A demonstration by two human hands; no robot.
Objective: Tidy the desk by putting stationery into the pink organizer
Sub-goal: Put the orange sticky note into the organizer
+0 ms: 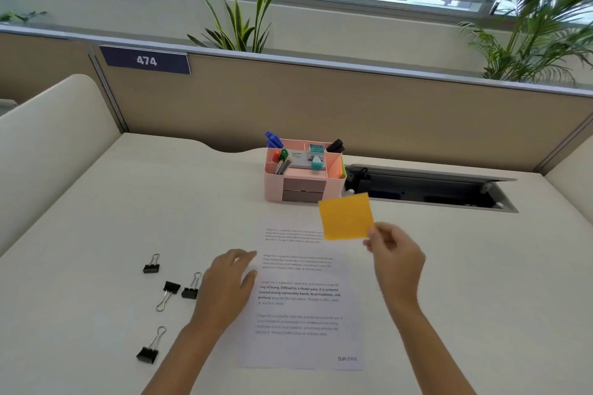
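Observation:
The pink organizer [272, 184] stands at the back middle of the desk, with pens, markers, a stamp and note pads in its compartments. My right hand [396, 253] pinches the lower right corner of an orange sticky note [346, 216] and holds it in the air just in front of and to the right of the organizer. My left hand [229, 282] lies flat, fingers spread, on the left edge of a printed sheet of paper [301, 305]. Several black binder clips [151, 264] lie on the desk left of that hand.
An open cable tray [426, 186] is sunk in the desk right of the organizer. A beige partition with a "474" label [146, 60] runs along the back, with plants behind it. A curved side divider [48, 138] stands on the left.

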